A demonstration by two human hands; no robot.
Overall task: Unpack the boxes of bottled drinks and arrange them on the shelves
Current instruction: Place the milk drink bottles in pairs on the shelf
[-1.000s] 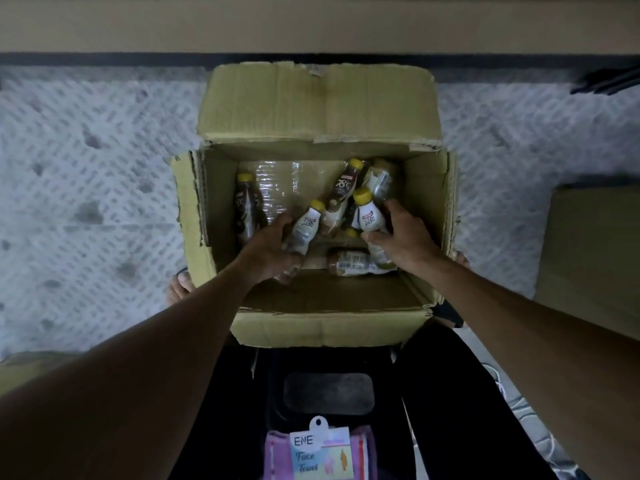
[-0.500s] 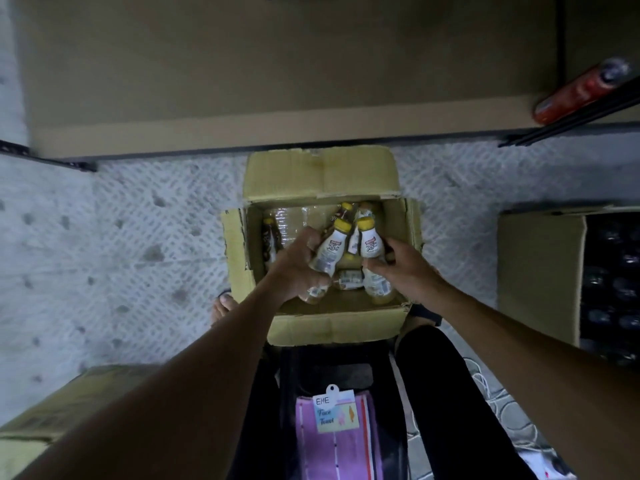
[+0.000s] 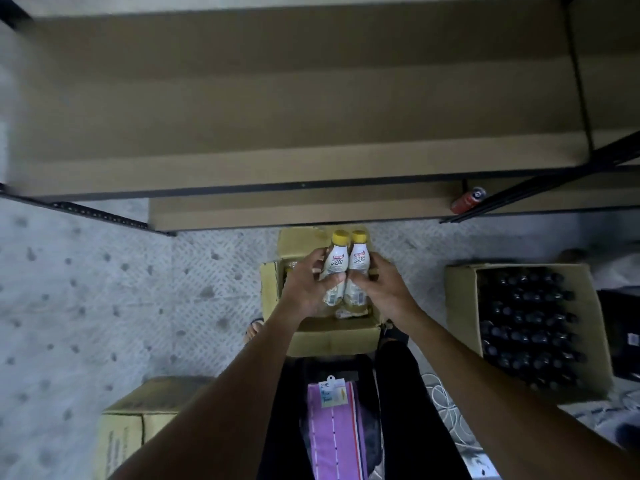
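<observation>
Two small white bottles with yellow caps are held side by side above the open cardboard box. My left hand grips the left bottle around its body. My right hand grips the right bottle the same way. Both bottles stand upright, touching each other. Inside the box a few more bottles show below my hands, mostly hidden. A wide brown shelf board fills the upper half of the view, with a lower shelf board just behind the box.
A red can lies on the lower shelf at the right. An open carton of several dark bottles stands to the right. A closed carton sits at the lower left. Black shelf uprights frame the boards. A purple towel pack lies between my legs.
Both hands have lifted their bottles up out of the box and brought them together. The view has pulled back and tilted up, revealing the shelves.
</observation>
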